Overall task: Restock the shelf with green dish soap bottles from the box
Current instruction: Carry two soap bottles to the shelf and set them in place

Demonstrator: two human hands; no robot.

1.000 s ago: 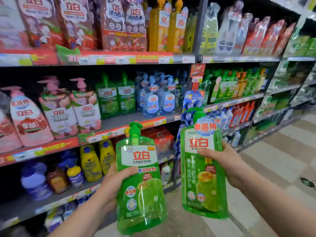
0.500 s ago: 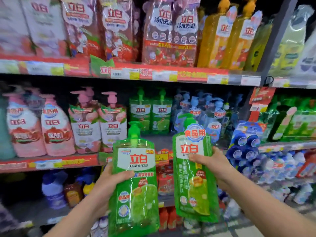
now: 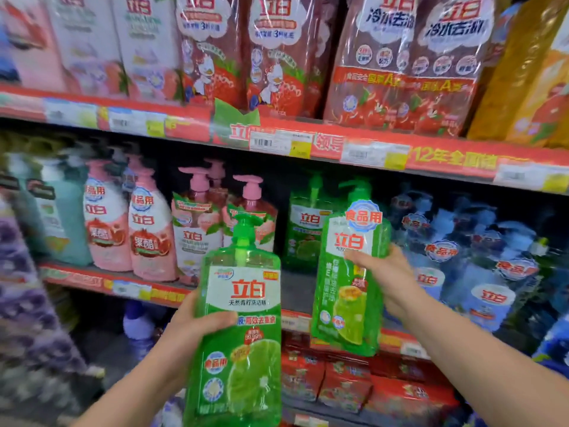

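Note:
My left hand (image 3: 197, 328) grips a green dish soap bottle (image 3: 243, 343) with a pump top and a white label, upright and low in front of the shelf. My right hand (image 3: 388, 278) holds a second green dish soap bottle (image 3: 348, 291) higher and further in, at the middle shelf (image 3: 295, 291). Behind it a green bottle (image 3: 304, 229) stands on that shelf, in the gap between pink and blue bottles. The box is out of sight.
Pink pump bottles (image 3: 197, 223) stand left of the green gap, wrapped blue bottles (image 3: 462, 257) right of it. Above runs a red price rail (image 3: 308, 143) under large red refill packs (image 3: 277, 57). Red packs (image 3: 354, 383) fill the shelf below.
The view has closed in on the shelf. Both bottles have risen towards the middle shelf, and the right one now reaches the green gap.

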